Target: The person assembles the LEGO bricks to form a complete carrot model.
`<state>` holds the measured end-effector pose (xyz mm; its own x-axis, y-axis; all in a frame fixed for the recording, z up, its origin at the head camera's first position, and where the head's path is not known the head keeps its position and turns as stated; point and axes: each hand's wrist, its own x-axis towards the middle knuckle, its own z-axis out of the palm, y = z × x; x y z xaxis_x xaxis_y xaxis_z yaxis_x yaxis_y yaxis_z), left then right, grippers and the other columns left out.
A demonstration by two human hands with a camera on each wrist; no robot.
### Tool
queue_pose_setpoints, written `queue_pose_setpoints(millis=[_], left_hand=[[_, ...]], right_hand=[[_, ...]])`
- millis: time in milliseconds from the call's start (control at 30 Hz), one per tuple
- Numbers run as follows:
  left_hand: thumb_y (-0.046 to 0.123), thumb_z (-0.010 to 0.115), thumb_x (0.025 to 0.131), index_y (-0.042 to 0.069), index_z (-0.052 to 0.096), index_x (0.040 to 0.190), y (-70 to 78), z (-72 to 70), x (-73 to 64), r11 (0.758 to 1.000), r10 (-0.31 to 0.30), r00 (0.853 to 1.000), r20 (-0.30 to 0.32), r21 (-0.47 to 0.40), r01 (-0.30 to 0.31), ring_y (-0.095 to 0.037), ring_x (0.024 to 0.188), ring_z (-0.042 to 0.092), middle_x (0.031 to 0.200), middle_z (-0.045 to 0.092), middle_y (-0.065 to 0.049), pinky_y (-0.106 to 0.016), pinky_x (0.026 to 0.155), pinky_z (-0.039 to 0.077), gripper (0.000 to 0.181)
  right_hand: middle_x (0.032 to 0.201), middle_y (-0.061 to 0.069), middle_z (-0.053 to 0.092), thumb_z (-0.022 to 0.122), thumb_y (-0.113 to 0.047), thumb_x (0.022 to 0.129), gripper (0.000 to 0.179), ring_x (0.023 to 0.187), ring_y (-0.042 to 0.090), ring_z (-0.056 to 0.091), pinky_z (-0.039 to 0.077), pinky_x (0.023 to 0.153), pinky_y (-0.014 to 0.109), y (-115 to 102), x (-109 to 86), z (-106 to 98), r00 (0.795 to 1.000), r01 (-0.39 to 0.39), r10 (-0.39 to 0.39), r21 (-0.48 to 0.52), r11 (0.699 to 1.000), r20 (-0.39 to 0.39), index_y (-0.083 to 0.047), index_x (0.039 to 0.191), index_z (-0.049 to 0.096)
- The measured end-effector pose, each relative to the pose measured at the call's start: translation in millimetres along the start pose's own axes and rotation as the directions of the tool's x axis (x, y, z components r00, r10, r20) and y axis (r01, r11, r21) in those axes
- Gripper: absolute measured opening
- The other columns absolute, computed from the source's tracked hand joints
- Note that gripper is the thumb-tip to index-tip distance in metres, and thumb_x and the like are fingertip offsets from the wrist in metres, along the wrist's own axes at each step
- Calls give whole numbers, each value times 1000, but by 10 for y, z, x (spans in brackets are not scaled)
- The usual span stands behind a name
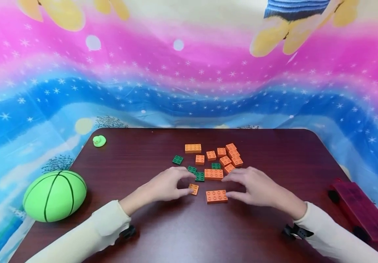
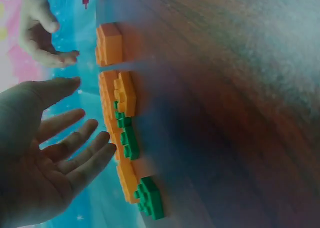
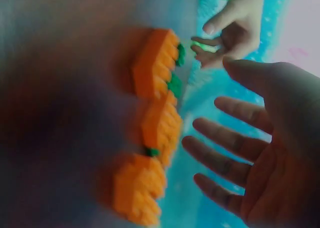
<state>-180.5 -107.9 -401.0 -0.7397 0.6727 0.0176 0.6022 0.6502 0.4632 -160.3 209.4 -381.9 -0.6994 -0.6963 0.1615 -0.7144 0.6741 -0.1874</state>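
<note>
Beside bricks (image 1: 213, 174), both hands (image 1: 167, 184) (image 1: 254, 186); spread fingers (image 2: 70, 141) clear only in wrist views.

Orange bricks (image 3: 154, 125) blurry in the right wrist view, their exact number perhaps unclear

An 8-stud orange rectangular plastic brick (image 1: 216, 196) is laid studs-up, right of a square light-orange plastic brick (image 1: 193, 189); green and orange plastic bricks (image 1: 213, 174) are scattered behind.

Head view bright, fairly sharp; soft glare on near tabletop (image 1: 176, 233). Wrist views dimmer, hazy; orange bricks (image 3: 161, 120) blurred in right wrist view.
</note>
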Motion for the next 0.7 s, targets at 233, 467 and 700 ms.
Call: queue_pose_setpoints(millis=[233, 467, 700], left_hand=[[33, 78, 92, 15, 70, 131, -46, 166, 83, 999, -40, 996, 81, 25, 38, -15, 86, 59, 112, 68, 2, -27, 73, 48, 43], [39, 78, 90, 21, 76, 121, 28, 303, 115, 980, -71, 997, 32, 188, 63, -15, 104, 69, 118, 71, 2, -39, 81, 59, 35], [42, 80, 89, 22, 76, 118, 120, 325, 196, 963, -86, 996, 35, 257, 74, -12, 98, 69, 116, 71, 5, -34, 70, 57, 36]], right_hand=[[120, -2, 68, 76, -48, 91, 56, 87, 8, 66, 55, 72, 34, -58, 54, 316, 991, -92, 84, 66, 994, 108, -18, 137, 66], [99, -7, 59, 80, -45, 87, 48, 67, 1, 46, 38, 55, 21, -47, 71, 451, 982, -124, 109, 93, 988, 156, -21, 128, 70], [102, -9, 65, 79, -43, 89, 36, 72, 2, 50, 41, 60, 22, -17, 98, 449, 981, -118, 103, 84, 990, 162, -23, 118, 75]])
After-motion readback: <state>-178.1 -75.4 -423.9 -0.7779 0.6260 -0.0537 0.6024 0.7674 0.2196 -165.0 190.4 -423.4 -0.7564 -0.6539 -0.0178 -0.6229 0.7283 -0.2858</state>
